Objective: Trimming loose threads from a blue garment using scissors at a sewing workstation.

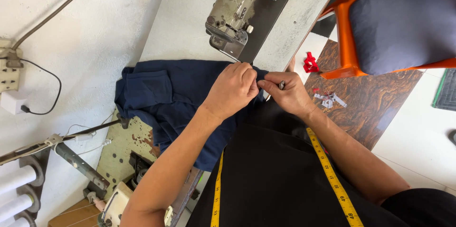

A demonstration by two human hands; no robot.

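Sewing table (190, 23); navy cloth (175, 89) edge hidden under both hands' (235, 87) grip.

Sewing machine (237, 11) just beyond hands (259, 89)

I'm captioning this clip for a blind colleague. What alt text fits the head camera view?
Seen from above, a person's left hand and right hand pinch the edge of a navy blue cloth beside a worn sewing machine on a pale table. A yellow tape measure hangs around their neck; an orange chair stands nearby.
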